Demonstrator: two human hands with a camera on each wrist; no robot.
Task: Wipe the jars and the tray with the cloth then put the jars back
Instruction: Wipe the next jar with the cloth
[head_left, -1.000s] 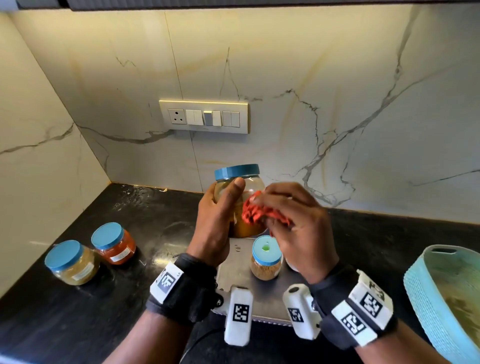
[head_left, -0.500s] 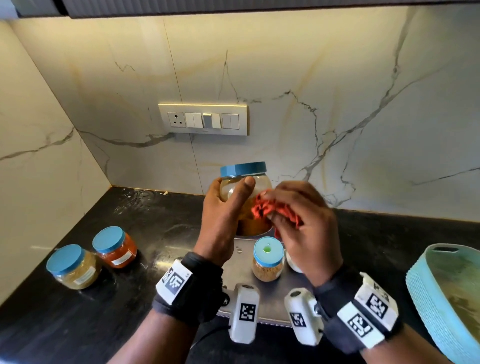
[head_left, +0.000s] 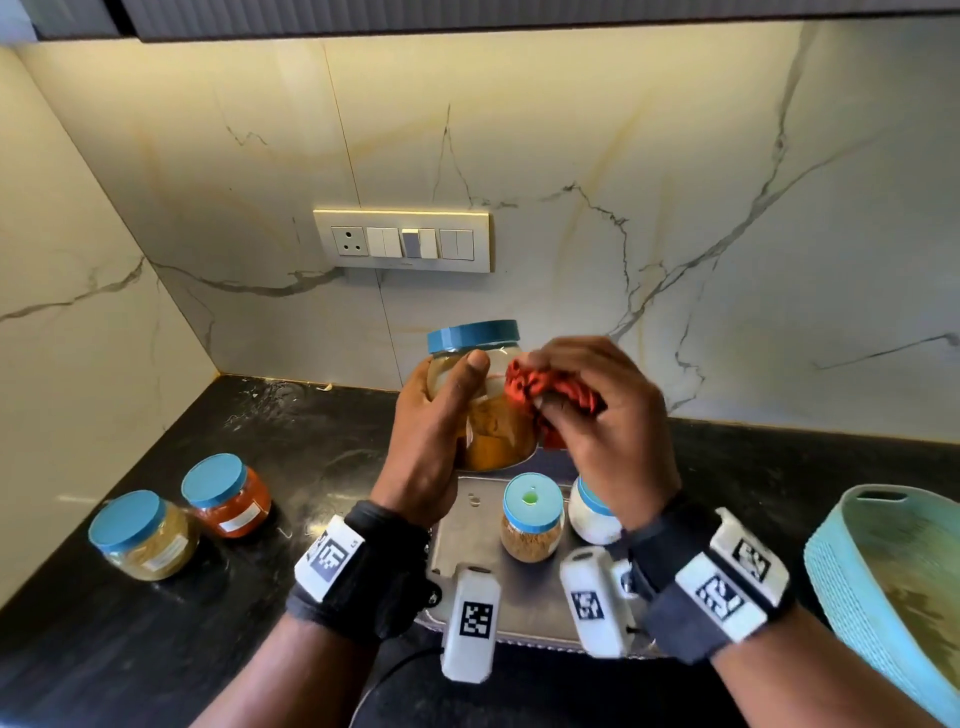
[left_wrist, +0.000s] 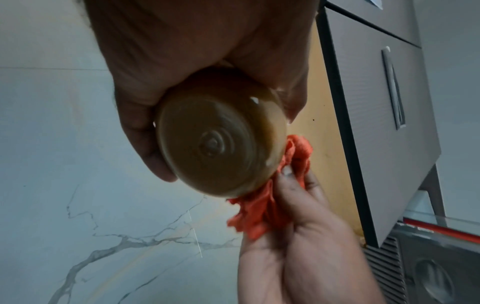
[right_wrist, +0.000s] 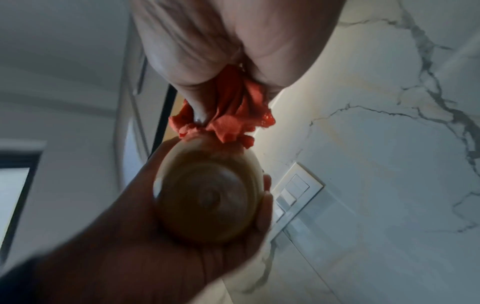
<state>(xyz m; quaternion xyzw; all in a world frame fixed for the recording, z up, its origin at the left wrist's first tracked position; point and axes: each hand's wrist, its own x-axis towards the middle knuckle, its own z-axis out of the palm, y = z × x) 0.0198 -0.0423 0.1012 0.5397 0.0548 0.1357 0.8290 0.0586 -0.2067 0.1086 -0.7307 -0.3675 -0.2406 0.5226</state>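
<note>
Above tray (head_left: 467, 525), left hand (head_left: 431, 441) holds jar (head_left: 498, 415); right hand (head_left: 613, 431) presses cloth (head_left: 545, 387).

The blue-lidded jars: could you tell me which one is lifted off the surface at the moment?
The large jar of yellow-brown powder, gripped by the left hand while the right hand presses the orange cloth against it. The others stand on the counter or tray.

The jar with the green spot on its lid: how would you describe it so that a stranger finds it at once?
Look at the metal tray on the black counter, below the two hands. Two small jars stand there; this jar is the left one, filled with brown grains. The white jar beside it has no green spot showing.
</note>
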